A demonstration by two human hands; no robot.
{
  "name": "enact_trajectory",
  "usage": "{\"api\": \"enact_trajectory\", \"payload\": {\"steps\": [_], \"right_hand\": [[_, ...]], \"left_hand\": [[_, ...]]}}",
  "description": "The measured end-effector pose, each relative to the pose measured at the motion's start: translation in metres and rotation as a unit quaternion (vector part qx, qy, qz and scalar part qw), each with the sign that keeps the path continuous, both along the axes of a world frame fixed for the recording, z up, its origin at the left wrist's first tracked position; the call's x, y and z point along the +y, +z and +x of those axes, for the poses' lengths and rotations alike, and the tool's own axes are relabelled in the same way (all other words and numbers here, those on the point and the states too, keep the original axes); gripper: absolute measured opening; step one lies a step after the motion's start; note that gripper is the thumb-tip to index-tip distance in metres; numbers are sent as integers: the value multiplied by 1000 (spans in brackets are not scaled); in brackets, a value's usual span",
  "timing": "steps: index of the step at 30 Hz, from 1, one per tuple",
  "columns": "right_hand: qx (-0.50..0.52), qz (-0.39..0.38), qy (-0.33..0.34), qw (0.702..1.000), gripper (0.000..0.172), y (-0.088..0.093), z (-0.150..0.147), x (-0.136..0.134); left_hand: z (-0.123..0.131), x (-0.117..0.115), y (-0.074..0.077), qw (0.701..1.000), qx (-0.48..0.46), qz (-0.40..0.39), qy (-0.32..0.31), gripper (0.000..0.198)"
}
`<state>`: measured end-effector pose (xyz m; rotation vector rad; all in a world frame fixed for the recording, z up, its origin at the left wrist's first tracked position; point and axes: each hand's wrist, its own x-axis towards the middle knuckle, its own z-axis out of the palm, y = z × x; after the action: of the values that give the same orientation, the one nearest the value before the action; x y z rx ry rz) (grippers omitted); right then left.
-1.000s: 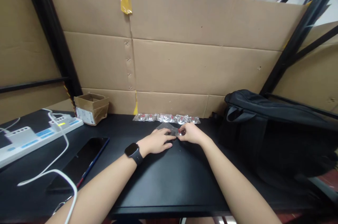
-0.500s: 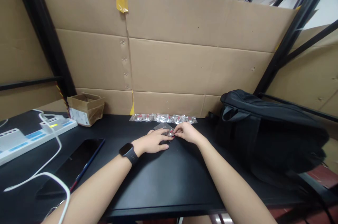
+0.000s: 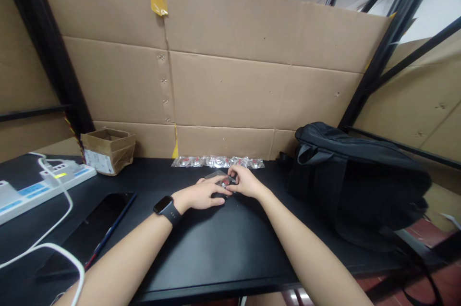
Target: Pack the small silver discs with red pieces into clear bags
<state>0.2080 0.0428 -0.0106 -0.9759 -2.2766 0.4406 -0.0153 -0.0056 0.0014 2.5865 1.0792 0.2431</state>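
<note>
A small clear plastic bag (image 3: 216, 174) lies on the black tabletop between my hands, with a round silver-and-red item (image 3: 225, 183) showing in it. My left hand (image 3: 203, 194) rests flat over the bag, its fingers stretched out and touching it. From the other side, my right hand (image 3: 247, 182) pinches the bag's right edge between thumb and fingers. The fingers partly cover both the bag and the item. Just beyond my hands, a row of several similar bagged round items (image 3: 218, 162) lies along the cardboard wall.
To the left are a white power strip (image 3: 48, 190) with cables, a large dark phone or tablet (image 3: 91, 229) and a small open cardboard box (image 3: 110, 150). A black bag (image 3: 363, 190) stands at the right. A cardboard wall (image 3: 223, 90) closes off the back.
My right hand has lifted slightly and its fingers now bend the bag's edge upward. My left hand stays flat on the bag. The whole view has shifted a little.
</note>
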Motion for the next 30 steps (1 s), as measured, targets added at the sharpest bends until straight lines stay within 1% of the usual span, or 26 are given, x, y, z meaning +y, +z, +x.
{"api": "enact_trajectory", "payload": {"steps": [4,8,11,13,15,17,18,20,21,23,24,25,27,30], "right_hand": [[-2,8,-46,999,38,-1,-3,-1],[-6,11,-117,993,44,-5,-10,-2],[-12,7,-171,985,43,-8,-16,-3],[-15,5,-188,982,40,-10,-18,-2],[-11,0,-159,987,44,-9,-17,0],[3,-26,-87,996,50,-5,-10,3],[15,-48,-47,998,46,-2,-5,4],[43,-86,6,995,30,3,8,7],[52,-90,15,994,23,5,15,8],[52,-68,16,996,17,5,26,12],[43,-52,14,998,17,4,30,13],[33,-46,14,998,22,2,32,15],[13,-40,13,999,30,-2,32,17],[6,-35,17,999,25,-4,25,17]], "left_hand": [[-2,1,-2,1000,7,-14,3,42],[-3,2,-3,1000,13,-20,-14,43],[-4,1,-1,999,11,-28,-21,44],[-6,0,4,999,-5,-26,-25,41],[-9,0,9,999,-37,-7,-34,36],[-12,2,13,996,-83,25,-37,32],[-14,4,14,993,-108,44,-27,31],[-16,8,12,986,-147,82,20,31],[-16,9,9,982,-155,99,48,32],[-14,12,4,977,-154,125,84,34],[-13,12,1,976,-148,131,90,33],[-11,12,-1,977,-142,134,90,31],[-8,12,-3,977,-138,137,88,22],[-6,10,-1,975,-138,147,90,9]]}}
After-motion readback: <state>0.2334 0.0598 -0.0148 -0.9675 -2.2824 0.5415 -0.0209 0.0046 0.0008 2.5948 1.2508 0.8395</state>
